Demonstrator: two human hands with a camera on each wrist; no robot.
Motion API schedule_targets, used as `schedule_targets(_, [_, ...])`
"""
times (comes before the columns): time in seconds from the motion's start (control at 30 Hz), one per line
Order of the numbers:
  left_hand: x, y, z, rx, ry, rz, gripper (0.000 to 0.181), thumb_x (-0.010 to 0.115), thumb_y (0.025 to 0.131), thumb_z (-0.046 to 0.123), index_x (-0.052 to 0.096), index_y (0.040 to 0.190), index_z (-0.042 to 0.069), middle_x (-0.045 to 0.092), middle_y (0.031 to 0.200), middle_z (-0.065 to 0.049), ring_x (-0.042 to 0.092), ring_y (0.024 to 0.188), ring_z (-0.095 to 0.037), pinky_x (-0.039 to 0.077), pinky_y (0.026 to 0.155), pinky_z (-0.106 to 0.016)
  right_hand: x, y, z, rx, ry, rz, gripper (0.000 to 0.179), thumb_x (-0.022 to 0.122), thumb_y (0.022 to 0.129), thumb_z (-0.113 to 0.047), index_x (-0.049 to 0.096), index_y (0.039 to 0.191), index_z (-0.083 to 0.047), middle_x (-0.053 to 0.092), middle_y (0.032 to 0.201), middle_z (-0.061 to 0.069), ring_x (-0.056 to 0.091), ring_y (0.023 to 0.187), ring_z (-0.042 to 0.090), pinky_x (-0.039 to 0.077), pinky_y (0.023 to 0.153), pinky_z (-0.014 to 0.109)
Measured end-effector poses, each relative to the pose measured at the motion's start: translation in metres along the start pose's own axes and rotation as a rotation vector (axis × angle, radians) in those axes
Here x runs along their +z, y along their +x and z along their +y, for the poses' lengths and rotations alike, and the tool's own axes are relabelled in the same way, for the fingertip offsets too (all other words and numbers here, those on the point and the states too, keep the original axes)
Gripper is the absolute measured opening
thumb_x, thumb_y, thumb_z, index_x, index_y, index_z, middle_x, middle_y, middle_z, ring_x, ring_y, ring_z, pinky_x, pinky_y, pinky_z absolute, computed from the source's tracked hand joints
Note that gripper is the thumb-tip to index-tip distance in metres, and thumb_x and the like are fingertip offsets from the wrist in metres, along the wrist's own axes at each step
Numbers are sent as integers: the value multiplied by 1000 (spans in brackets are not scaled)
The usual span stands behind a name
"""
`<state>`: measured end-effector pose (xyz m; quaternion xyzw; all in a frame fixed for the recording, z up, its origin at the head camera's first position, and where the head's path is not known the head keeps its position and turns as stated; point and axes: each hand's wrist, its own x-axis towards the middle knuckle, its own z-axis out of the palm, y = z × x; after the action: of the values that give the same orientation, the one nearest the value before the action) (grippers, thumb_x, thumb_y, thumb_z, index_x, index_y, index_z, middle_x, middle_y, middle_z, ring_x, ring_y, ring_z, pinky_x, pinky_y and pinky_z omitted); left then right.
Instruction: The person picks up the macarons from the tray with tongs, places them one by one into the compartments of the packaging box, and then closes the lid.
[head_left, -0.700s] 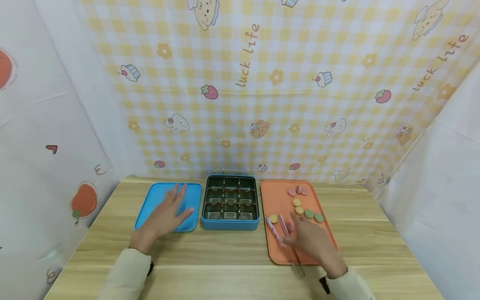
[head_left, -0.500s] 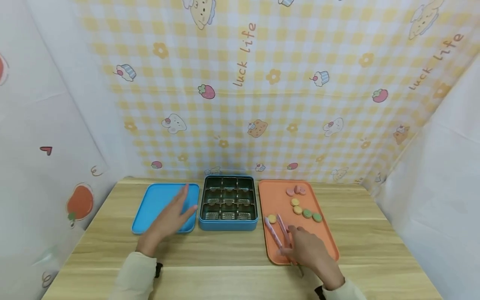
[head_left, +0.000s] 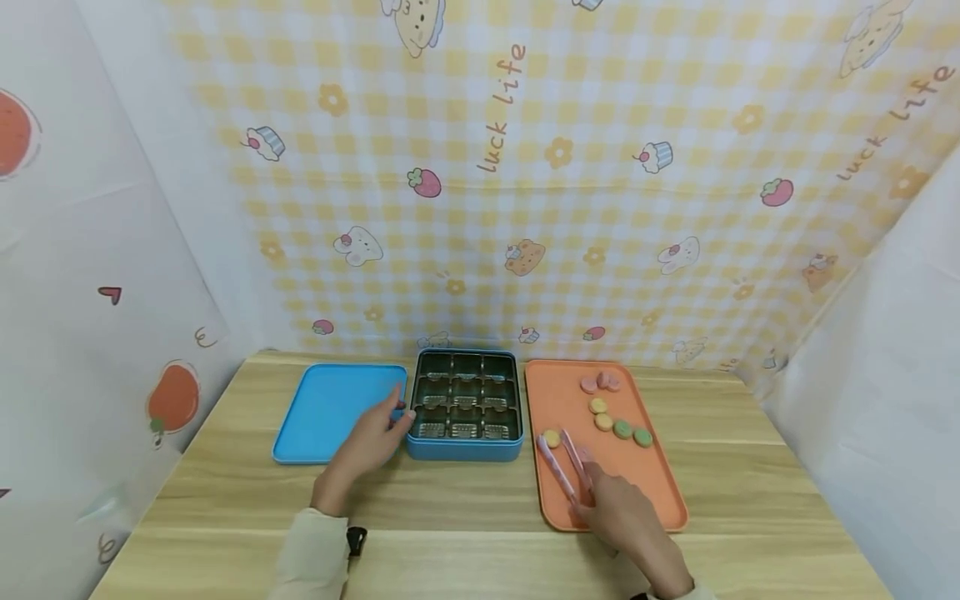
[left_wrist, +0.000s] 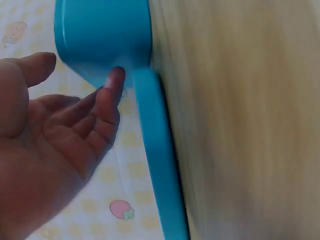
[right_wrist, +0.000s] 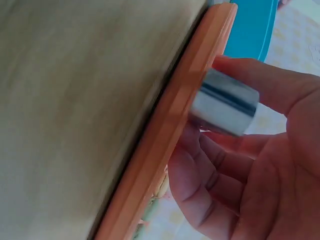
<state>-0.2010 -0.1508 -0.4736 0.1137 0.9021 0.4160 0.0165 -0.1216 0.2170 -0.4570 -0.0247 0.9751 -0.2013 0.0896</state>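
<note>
My right hand [head_left: 622,508] grips pink-armed tongs [head_left: 557,472] over the near left part of the orange tray [head_left: 558,400]. In the right wrist view, the tongs' bent metal end [right_wrist: 225,102] shows between thumb and fingers. A yellow macaron [head_left: 552,438] lies between the tongs' tips; whether they touch it I cannot tell. My left hand [head_left: 372,442] is at the left side of the blue box [head_left: 465,451], fingers loosely bent and holding nothing. The left wrist view has a fingertip at the box's corner [left_wrist: 105,40]; contact is unclear.
A flat blue tray or lid [head_left: 330,417] lies left of the box, partly under my left hand. Clear dividers split the box into several compartments. Further macarons lie on the orange tray: yellow [head_left: 597,406], green [head_left: 622,429] and pink [head_left: 603,382]. A patterned cloth [head_left: 480,208] hangs behind.
My left hand has moved right, from above the blue tray to the box's side. The right hand has come down onto the tongs and closed around them.
</note>
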Motion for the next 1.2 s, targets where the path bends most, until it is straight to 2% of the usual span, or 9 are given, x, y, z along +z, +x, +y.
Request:
schedule_targets(0.07, [4, 1, 1, -20, -8, -21, 63, 50, 105, 21, 22, 155, -6, 65, 92, -18, 52, 66, -15, 45, 64, -32, -1, -1, 1, -4, 19, 29, 34, 76, 85, -20, 62, 112, -7, 49, 59, -3, 45, 50, 13, 33, 46, 28])
schedule_targets(0.13, [6, 2, 1, -47, -4, -45, 61, 49, 106, 22, 24, 155, -4, 54, 67, -10, 39, 53, -13, 38, 55, -31, -5, 0, 2, -17, 47, 56, 29, 71, 88, -18, 64, 113, -4, 48, 57, -3, 41, 47, 11, 29, 44, 25])
schedule_targets(0.2, [6, 1, 2, -67, 0, -64, 59, 48, 106, 21, 26, 154, -5, 43, 60, -5, 31, 50, -14, 39, 58, -32, -10, 1, 3, -28, 82, 105, 28, 67, 90, -16, 67, 114, -2, 51, 58, -4, 39, 45, 9, 28, 43, 23])
schedule_targets(0.4, [6, -3, 5, -90, -8, -92, 55, 45, 106, 19, 31, 150, -10, 47, 69, -6, 28, 54, -15, 40, 77, -39, -30, 11, 10, -91, 159, 289, 23, 66, 90, -10, 68, 109, 3, 56, 65, -2, 38, 46, 6, 30, 44, 21])
schedule_targets(0.57, [6, -3, 6, -111, -21, -111, 56, 44, 107, 21, 29, 152, -8, 38, 54, 1, 23, 48, -13, 37, 58, -32, -41, 29, 21, -74, 134, 438, 22, 65, 92, -11, 67, 107, 5, 56, 66, 3, 39, 50, 9, 32, 46, 24])
schedule_targets(0.7, [6, -3, 5, -127, -35, -125, 56, 43, 107, 22, 27, 153, -6, 30, 49, 3, 19, 44, -12, 29, 49, -30, -45, 42, 28, 22, 166, 443, 32, 61, 95, -15, 64, 113, 11, 67, 75, 13, 53, 48, 12, 41, 46, 28])
schedule_targets(0.8, [6, -3, 4, -132, -36, -126, 57, 43, 107, 23, 26, 153, -6, 30, 49, 3, 20, 44, -12, 29, 47, -30, -43, 49, 34, 67, 170, 443, 24, 58, 97, -16, 63, 99, 8, 65, 67, 11, 56, 43, 12, 42, 44, 29])
schedule_targets(0.93, [7, -3, 4, -139, -32, -127, 57, 42, 108, 24, 25, 154, -4, 31, 49, 2, 19, 43, -12, 29, 48, -30, -39, 57, 43, 91, 151, 451, 23, 56, 99, -15, 58, 84, 2, 58, 57, 5, 56, 41, 11, 42, 43, 29])
schedule_targets(1.2, [5, 0, 6, -143, -33, -137, 57, 41, 108, 25, 23, 155, -3, 30, 49, 3, 20, 42, -12, 31, 47, -31, -34, 69, 55, 88, 137, 451, 27, 55, 101, -15, 57, 78, -1, 56, 57, 7, 55, 42, 12, 44, 42, 29])
